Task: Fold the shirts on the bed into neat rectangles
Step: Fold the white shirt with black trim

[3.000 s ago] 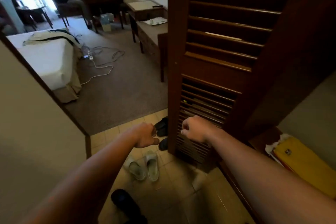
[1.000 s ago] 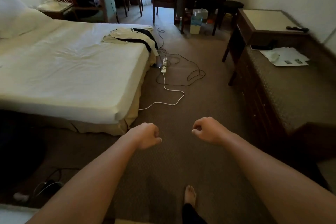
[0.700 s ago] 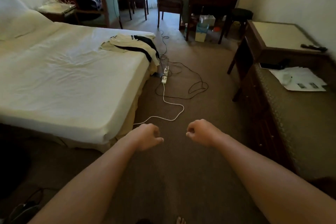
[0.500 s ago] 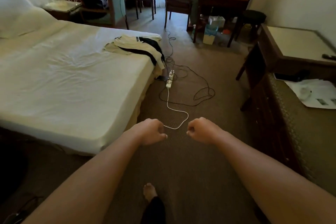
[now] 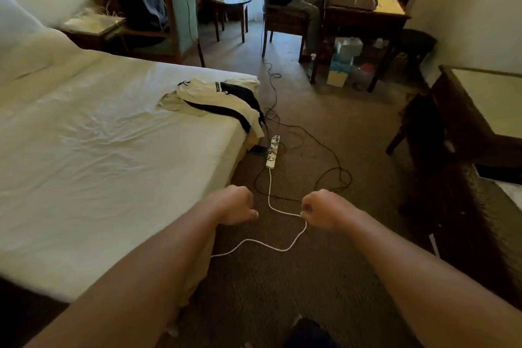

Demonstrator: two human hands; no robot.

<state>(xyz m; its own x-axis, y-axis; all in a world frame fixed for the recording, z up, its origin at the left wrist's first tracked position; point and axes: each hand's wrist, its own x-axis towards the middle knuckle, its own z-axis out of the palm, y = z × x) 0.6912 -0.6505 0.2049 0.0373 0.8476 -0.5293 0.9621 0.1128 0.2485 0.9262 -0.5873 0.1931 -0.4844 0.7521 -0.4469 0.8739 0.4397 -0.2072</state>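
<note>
A heap of cream and black shirts lies crumpled at the far right corner of the white bed, partly hanging over its edge. My left hand and my right hand are held out in front of me above the carpet, both with fingers curled and nothing in them. The two hands are well short of the shirts, near the bed's right side.
A white power strip with white and black cables trails across the carpet on the right of the bed. A dark sideboard lines the right wall. Two people sit on chairs at the far end, one at a wooden table.
I have walked from the doorway into the room and along the bed. The shirts and the power strip are closer now. My hands stay curled in front of me.
</note>
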